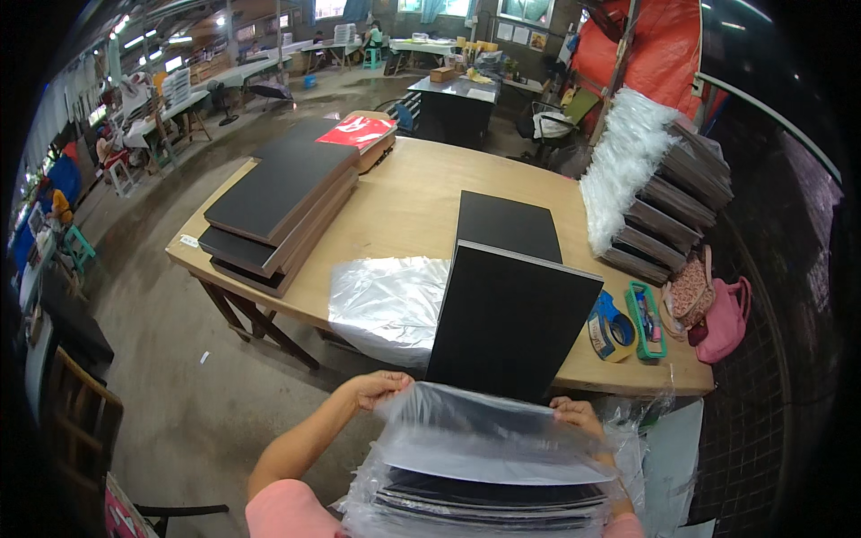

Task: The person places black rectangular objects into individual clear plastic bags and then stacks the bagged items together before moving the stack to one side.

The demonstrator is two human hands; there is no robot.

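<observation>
With fingers closed, my left hand pinches the left corner of a clear plastic bag. My right hand grips the same bag's right side, so its upper edge is stretched between them. Directly beyond that edge a black board stands tilted at the table's front; whether its lower end is inside the bag I cannot tell. Behind it another black board lies on the table. Close to my body, beneath the bag, is a pile of plastic-covered black boards.
The wooden table bears stacked dark boards at left and a clear plastic pile near its front edge. At right are a blue tape dispenser, a green basket, wrapped boards and a pink bag.
</observation>
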